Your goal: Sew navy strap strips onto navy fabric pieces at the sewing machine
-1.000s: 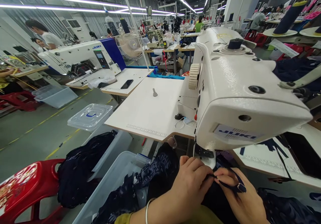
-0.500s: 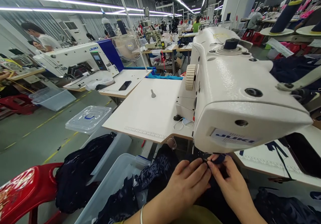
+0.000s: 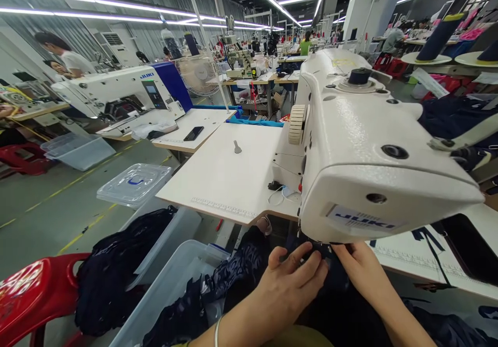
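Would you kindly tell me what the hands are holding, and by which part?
The left hand and right hand meet on the dark fabric where it lies under the sewing machine head. The machine hides the fingertips, so a pinch cannot be confirmed.

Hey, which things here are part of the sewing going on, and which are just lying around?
In use: left hand, right hand, dark fabric under both hands, white sewing machine.
Lying about: phone, clear lid, red stool, fan.
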The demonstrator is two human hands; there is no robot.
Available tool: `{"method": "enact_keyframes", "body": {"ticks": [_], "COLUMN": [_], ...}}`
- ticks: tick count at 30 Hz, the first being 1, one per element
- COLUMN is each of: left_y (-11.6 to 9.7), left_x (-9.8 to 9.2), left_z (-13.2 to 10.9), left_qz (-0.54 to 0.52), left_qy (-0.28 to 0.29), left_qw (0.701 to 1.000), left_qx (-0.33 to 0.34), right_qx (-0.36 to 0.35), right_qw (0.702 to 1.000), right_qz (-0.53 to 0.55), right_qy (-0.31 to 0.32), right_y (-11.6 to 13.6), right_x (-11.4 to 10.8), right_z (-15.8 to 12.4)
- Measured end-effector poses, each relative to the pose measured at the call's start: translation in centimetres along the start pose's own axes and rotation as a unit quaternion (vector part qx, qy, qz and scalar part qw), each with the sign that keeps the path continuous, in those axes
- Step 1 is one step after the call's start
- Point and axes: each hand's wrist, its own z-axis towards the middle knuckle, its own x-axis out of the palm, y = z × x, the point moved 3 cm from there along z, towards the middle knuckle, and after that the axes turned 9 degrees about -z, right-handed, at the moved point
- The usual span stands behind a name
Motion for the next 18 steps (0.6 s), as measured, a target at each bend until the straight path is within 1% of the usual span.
{"method": "enact_keyframes", "body": {"ticks": [2, 4, 6, 8, 14, 18], "left_y": [0.0, 0.0, 0.1, 0.1, 0.1, 0.1], "left_x": [0.2, 0.3, 0.3, 0.3, 0.5, 0.4], "left_z": [0.3, 0.7, 0.9, 1.0, 1.2, 1.3], "left_qz": [0.007, 0.009, 0.004, 0.001, 0.018, 0.013], "left_qy": [-0.016, -0.02, -0.019, -0.018, -0.016, -0.032], "left_qw": [1.0, 0.999, 0.999, 0.998, 0.998, 0.997], "left_qx": [-0.012, -0.027, -0.044, -0.056, -0.061, -0.062], "right_qx": [-0.032, -0.092, -0.15, -0.189, -0.222, -0.232], "right_qw": [0.997, 0.988, 0.974, 0.962, 0.949, 0.948], "right_qz": [-0.066, -0.119, -0.157, -0.182, -0.209, -0.201], "right_qy": [-0.01, -0.032, -0.061, -0.077, -0.079, -0.088], "right_y": [0.1, 0.5, 0.7, 0.6, -0.5, -0.7], "right_x": [-0.2, -0.2, -0.1, 0.1, 0.4, 0.4], "right_z": [0.9, 1.7, 2.3, 3.0, 4.2, 4.3]}}
